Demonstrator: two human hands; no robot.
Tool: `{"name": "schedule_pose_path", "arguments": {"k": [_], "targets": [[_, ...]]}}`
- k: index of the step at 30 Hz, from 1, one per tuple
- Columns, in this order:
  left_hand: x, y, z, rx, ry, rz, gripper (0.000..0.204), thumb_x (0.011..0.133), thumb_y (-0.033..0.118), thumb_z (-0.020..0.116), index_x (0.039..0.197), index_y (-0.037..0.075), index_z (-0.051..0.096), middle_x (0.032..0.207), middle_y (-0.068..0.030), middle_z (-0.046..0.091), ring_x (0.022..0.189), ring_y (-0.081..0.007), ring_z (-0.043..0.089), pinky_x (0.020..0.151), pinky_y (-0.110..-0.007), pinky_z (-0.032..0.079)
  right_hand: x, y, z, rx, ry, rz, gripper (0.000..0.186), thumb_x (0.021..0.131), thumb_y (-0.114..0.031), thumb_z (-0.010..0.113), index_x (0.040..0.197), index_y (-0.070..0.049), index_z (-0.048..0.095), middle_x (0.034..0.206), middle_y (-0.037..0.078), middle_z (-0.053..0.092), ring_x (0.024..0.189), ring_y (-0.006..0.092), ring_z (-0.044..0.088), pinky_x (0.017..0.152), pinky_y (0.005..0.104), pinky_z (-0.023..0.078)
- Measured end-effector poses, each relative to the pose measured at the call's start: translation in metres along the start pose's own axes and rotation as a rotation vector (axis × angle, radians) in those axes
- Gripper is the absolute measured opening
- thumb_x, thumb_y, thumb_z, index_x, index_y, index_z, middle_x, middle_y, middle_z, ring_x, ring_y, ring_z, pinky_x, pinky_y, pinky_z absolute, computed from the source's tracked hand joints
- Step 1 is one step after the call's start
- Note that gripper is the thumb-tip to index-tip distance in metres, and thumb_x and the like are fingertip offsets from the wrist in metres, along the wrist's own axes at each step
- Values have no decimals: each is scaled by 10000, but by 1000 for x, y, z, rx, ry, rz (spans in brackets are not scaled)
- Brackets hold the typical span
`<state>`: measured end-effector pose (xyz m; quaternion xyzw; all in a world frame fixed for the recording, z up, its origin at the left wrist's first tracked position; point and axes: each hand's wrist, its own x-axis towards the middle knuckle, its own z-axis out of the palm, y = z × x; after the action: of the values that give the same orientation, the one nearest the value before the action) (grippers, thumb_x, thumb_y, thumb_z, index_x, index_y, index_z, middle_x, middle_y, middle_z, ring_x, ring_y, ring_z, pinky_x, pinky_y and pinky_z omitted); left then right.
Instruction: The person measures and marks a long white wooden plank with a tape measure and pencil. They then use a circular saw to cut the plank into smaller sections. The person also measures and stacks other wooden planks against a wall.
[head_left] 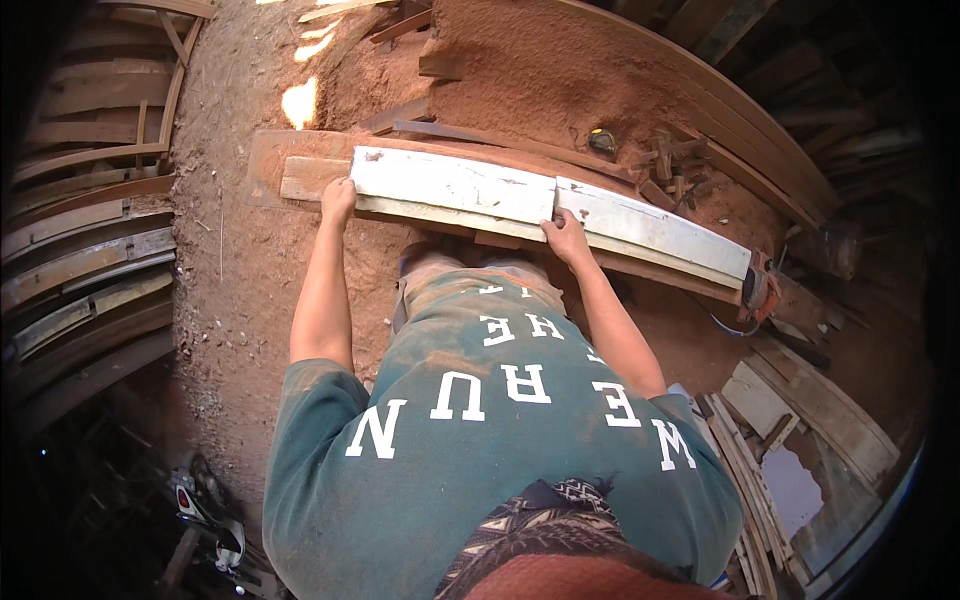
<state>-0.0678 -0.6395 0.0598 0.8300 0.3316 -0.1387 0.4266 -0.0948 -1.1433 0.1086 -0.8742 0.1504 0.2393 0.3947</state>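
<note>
Two white-painted boards lie end to end across a wooden bench in front of me. My left hand (339, 203) is closed round the near corner at the left end of the left white board (450, 183). At the seam, my right hand (567, 240) grips that board's right end, with the fingers close to the right white board (650, 226). Paint on both is chipped and stained. Under them, a brown plank (312, 179) sticks out to the left. An orange-red tool (762, 291), perhaps a power tool, sits at the far right end, partly hidden.
Reddish sawdust (530, 70) is heaped beyond the bench. A black-and-yellow object (602, 141), perhaps a tape measure, lies near wood offcuts (665, 155). Stacked planks (90, 260) line the left side. More boards (820, 410) lie at the lower right. A motorbike (210, 515) stands lower left.
</note>
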Motion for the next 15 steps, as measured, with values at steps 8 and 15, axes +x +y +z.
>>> {"name": "schedule_pose_path", "arguments": {"k": [8,15], "targets": [[-16,24,3,91,-13,-64,613,929,478,626,1271,-21,723,1251,-240,735,1236,-369,673,1054,-417,486,40,8,-4,-120,115,-159,486,835,-350,758,1049,86,748,918,236,746,856,323,702,818,410,551],[-11,32,9,114,15,-184,727,930,578,646,1311,-39,696,1324,-261,695,1272,-378,646,1066,-435,480,42,18,-4,-44,257,-361,424,816,-348,778,914,64,756,1012,283,676,1037,380,638,951,372,504]]}}
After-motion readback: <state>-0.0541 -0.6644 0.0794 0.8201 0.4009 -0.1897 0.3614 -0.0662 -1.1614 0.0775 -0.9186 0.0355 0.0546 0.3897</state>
